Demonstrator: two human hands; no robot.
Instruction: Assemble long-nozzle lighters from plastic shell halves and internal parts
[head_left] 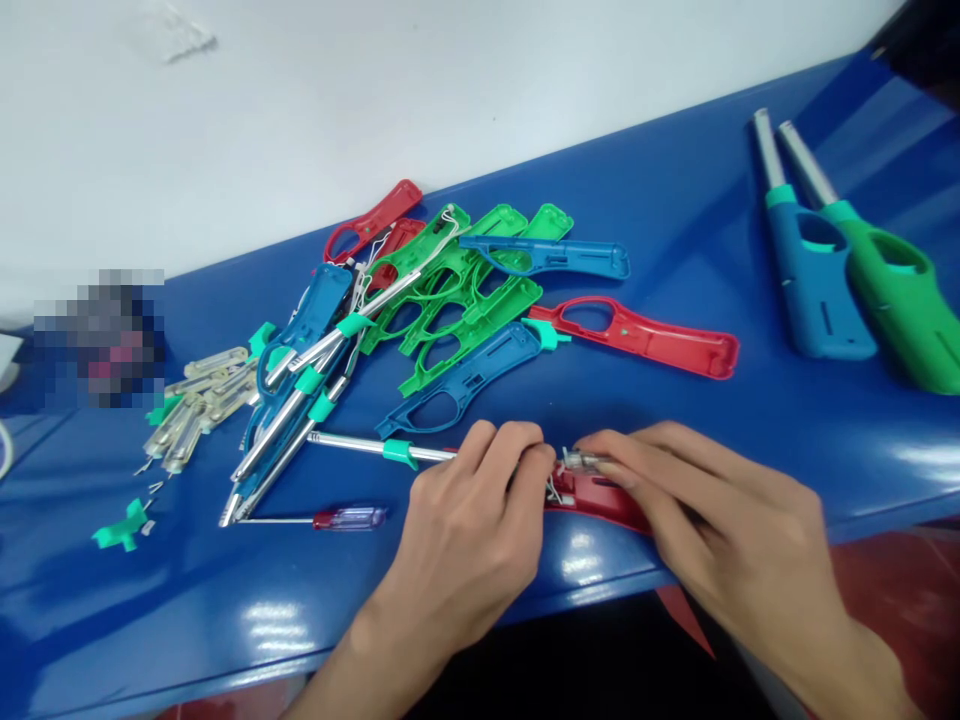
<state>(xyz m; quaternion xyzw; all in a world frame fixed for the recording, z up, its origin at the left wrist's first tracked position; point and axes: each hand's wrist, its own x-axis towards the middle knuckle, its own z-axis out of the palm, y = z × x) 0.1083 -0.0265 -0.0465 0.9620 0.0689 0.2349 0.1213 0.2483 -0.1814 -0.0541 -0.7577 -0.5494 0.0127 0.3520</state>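
Observation:
My left hand is closed over the front part of a red lighter casing half. A metal lighter tube with a teal collar sticks out to the left of it. Thin white wires show in the casing beside my left fingertips. My right hand pinches a small clear plastic piece with a metal tip, which looks like the end of a lighter gas tank, just above the casing. The rest of that piece is hidden by my right fingers.
Green casing halves, blue ones and a red one lie behind my hands. Metal tubes, clear tanks and a screwdriver lie left. Assembled blue and green lighters rest at right.

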